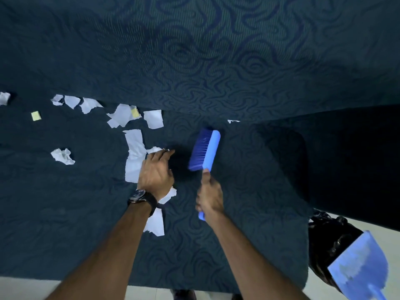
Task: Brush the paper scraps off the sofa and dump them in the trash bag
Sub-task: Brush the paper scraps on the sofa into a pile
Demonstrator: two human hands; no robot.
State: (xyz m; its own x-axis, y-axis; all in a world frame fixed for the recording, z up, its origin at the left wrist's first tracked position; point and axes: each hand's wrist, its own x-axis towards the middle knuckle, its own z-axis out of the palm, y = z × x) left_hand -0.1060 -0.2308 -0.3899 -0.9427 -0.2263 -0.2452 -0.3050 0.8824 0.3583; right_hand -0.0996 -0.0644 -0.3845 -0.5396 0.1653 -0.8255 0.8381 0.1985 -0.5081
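Observation:
Several white and yellow paper scraps (134, 158) lie scattered over the left half of the dark teal sofa seat (249, 202). My left hand (155, 173), with a black watch on the wrist, rests palm down on a long white scrap, fingers together. My right hand (209, 197) grips the handle of a blue brush (204, 149), whose bristles face left just above the seat. A black trash bag (324, 241) stands on the floor at the lower right, beside the sofa.
A blue dustpan (360, 268) lies over the trash bag at the lower right. The patterned sofa backrest (216, 50) fills the top of the view, and the armrest (350, 159) is at the right. A pale floor (378, 230) shows at the bottom edge.

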